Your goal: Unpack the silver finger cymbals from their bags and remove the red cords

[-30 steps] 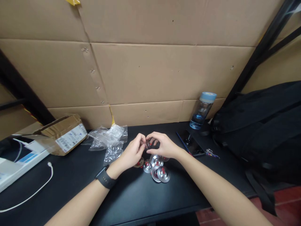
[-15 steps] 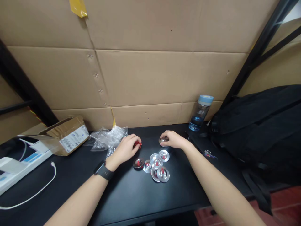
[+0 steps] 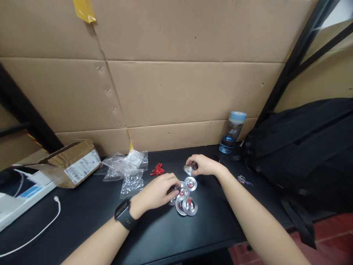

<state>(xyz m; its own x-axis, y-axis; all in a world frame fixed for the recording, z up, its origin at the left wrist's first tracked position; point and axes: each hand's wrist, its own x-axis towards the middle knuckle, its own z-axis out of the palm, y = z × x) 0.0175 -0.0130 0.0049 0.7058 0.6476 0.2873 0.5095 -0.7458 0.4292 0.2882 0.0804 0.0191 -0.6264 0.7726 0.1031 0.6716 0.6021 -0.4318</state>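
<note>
Several small silver cymbals with domed centres and red cords lie on the black table (image 3: 165, 235). One overlapping cymbal (image 3: 190, 206) is at the near edge of the cluster, and another cymbal (image 3: 191, 184) lies at its far side. My left hand (image 3: 162, 188) curls over the cluster's left side. Its thumb and fingers close around a dark-looking cymbal, mostly hidden by the hand. My right hand (image 3: 202, 165) pinches a shiny cymbal (image 3: 189, 169) by its edge behind the cluster. A small pile of red cords (image 3: 157, 169) sits beyond my left hand.
Crumpled clear plastic bags (image 3: 129, 167) lie left of the cords. Farther left are an open cardboard box (image 3: 79, 162) and a white power strip (image 3: 24, 200) with a cable. At the right stand a water bottle (image 3: 232, 132) and a black backpack (image 3: 300, 147). Cardboard (image 3: 165, 95) lines the back.
My left hand has moved from the red cords toward me and right, onto the cymbals, leaving the cords uncovered. My right hand stays on its cymbal. The view has shifted slightly.
</note>
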